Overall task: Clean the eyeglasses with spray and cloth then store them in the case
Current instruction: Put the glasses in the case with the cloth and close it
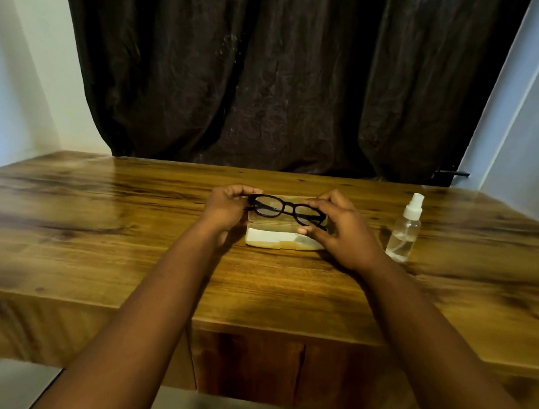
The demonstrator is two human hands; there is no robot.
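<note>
Black-framed eyeglasses point(283, 208) are held just above an open translucent case point(279, 243) on the wooden table point(137, 235). My left hand point(224, 210) pinches the frame's left end. My right hand point(341, 230) grips the right end, thumb below and fingers on top. A white cloth point(260, 235) lies inside the case's near half. The case's far half shows behind the lenses. A clear spray bottle point(405, 230) with a white nozzle stands upright to the right of my right hand.
A dark curtain point(283, 81) hangs behind the table's far edge. Pale walls stand to the left and right. The table's near edge runs below my forearms.
</note>
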